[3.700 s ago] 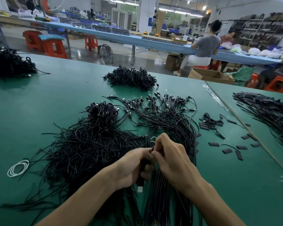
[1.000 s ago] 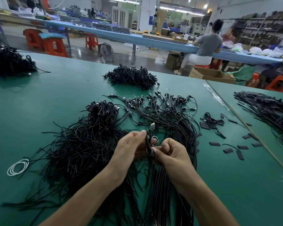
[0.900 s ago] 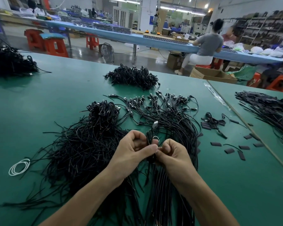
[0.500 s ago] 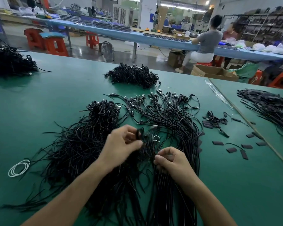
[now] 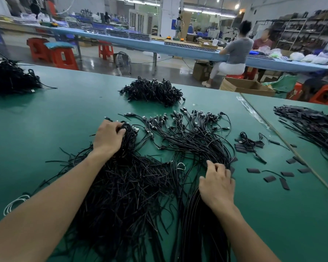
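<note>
Left hand: fingers curled down over the coiled cables at the far end of the left pile, gripping that bunch. Right hand: fingers loose and slightly spread, tips resting on the straight cable bundle, nothing pinched. Delta vs 0.5 s ago: left hand was near centre pinching a looped cable, and now it's out on the coiled bunch, further up and left. Right hand was curled close by the left, and now it's flat on the bundle, the two hands well apart. At 1 s ago both hands were together on one cable. Blue sign on the far pillar is too blurred to read. Both cable lots lie on the green table, side by side and touching near the small white ring. Black sleeve pieces sit right of the bundle and another cable heap lies beyond it.
</note>
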Motion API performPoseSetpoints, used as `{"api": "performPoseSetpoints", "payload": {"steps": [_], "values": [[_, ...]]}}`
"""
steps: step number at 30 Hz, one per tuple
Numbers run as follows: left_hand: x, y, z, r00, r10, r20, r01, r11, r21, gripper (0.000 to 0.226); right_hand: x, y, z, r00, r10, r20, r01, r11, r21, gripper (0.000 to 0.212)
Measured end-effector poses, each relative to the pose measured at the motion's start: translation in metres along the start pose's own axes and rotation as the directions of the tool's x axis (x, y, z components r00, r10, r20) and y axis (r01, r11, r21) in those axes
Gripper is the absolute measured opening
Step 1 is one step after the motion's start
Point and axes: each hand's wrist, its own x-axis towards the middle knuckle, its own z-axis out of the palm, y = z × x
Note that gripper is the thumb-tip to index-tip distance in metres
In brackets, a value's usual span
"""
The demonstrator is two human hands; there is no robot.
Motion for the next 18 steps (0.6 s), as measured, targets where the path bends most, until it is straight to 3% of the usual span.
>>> {"api": "performPoseSetpoints", "payload": {"steps": [2, 5, 9, 12, 15, 18], "values": [[-0.001, 0.004, -0.003, 0.997, 0.045, 0.055, -0.050, 0.995, 0.090, 0.032, 0.006, 0.002, 0.000, 0.996, 0.051, 0.072, -0.047, 0.997, -0.063, 0.049], [-0.006, 0.008, -0.005, 0.997, 0.037, 0.062, -0.045, 0.989, 0.138, 0.032, 0.011, 0.007, -0.003, 0.991, 0.111, 0.072, -0.118, 0.988, 0.101, 0.036], [-0.018, 0.010, -0.002, 0.992, 0.076, -0.105, -0.067, 0.994, 0.090, 0.035, 0.012, 0.010, -0.006, 0.992, 0.117, 0.036, -0.121, 0.981, 0.149, 0.022], [-0.031, 0.021, 0.004, 0.961, 0.230, -0.156, -0.217, 0.971, 0.099, 0.025, 0.010, 0.005, -0.012, 0.995, 0.085, 0.043, -0.089, 0.991, 0.097, 0.023], [-0.051, 0.043, 0.013, 0.914, 0.399, -0.067, -0.400, 0.917, 0.005, 0.010, 0.005, -0.006, -0.021, 0.999, 0.034, 0.040, -0.037, 0.998, 0.057, 0.025], [-0.072, 0.064, 0.022, 0.870, 0.466, 0.163, -0.447, 0.884, -0.139, 0.013, -0.002, -0.014, -0.032, 1.000, 0.023, 0.003, -0.023, 0.999, 0.024, 0.019]]}}
